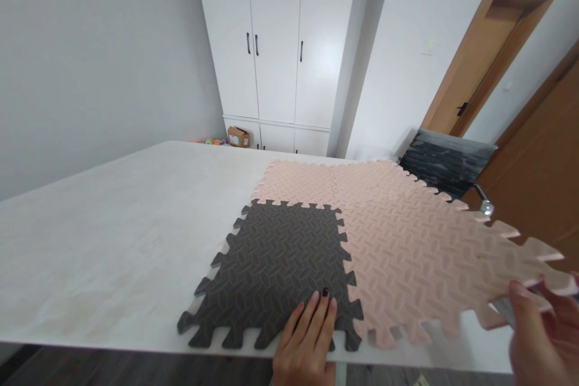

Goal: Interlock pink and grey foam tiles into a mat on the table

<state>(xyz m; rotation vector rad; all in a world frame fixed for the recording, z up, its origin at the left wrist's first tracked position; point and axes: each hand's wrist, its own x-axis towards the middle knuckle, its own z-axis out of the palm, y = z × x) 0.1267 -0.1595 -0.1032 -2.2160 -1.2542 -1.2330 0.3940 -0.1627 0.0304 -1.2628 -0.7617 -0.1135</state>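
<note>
Dark-grey puzzle-edged foam tile (275, 253) lies under the left hand (304, 338), its fingers flat and gripping nothing; the right hand (538, 332) pinches the raised near corner of a pale-pink foam tile (416, 253). Beyond, two more pink foam tiles (296, 182) look joined on the white table (113, 241), while the grey one's teeth seem not yet fully locked.

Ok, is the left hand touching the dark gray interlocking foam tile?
Touching. The head view shows the left hand laid over the near edge of the dark gray interlocking foam tile.
</note>
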